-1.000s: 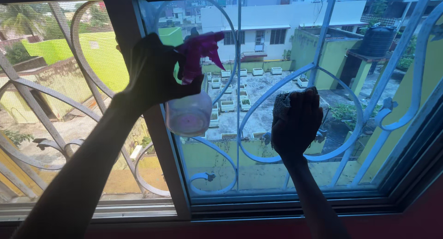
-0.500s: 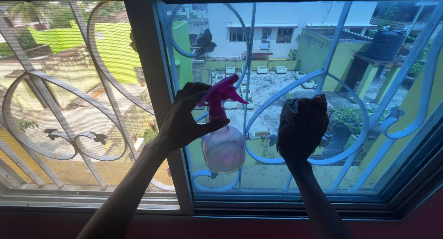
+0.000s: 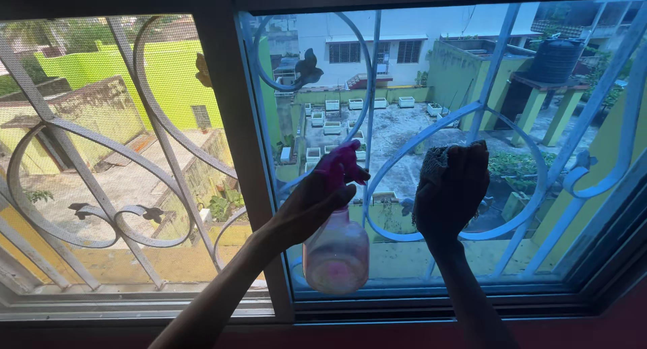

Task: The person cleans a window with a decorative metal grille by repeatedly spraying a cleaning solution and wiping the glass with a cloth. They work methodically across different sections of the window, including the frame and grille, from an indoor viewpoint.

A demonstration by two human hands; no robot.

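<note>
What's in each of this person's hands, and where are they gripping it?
The left hand holds a spray bottle by its neck, under the purple trigger head. The right hand presses a bunched dark cloth against the window glass.

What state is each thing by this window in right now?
Left hand: gripping the spray bottle by its neck.
Spray bottle: upright, pink liquid low inside, nozzle towards the glass.
Right hand: pressing a cloth against the pane.
Cloth: bunched under the hand.
Window pane: shut.

Window glass (image 3: 404, 120) and curled grille (image 3: 485, 113) directly ahead, dark frame post (image 3: 232, 120) leftward.
</note>
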